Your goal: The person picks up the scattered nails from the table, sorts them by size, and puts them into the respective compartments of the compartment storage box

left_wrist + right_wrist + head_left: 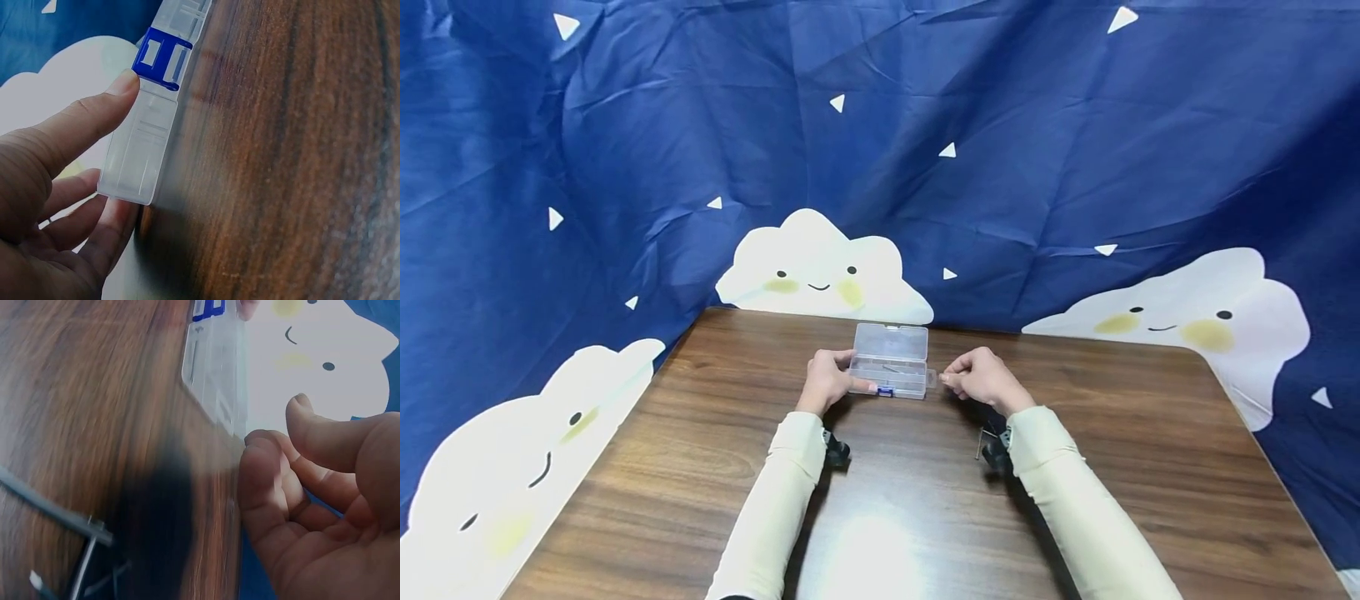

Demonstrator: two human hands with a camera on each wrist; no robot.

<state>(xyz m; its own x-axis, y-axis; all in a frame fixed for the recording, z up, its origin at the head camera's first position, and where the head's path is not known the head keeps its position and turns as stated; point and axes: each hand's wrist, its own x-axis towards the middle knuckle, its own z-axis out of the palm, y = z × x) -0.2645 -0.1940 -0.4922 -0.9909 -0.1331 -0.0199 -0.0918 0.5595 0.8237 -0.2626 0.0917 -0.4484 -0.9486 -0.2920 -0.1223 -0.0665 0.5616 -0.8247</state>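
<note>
The left hand [827,380] pinches the left end of a clear plastic box [891,359], which sits open near the far edge of the tabletop [1150,433]. Just beside its right end, the right hand [988,382] bends its fingers loosely, thumb apart.

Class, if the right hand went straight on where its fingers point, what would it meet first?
Likely the clear tab on the open box; whether the right hand touches it is unclear.
</note>
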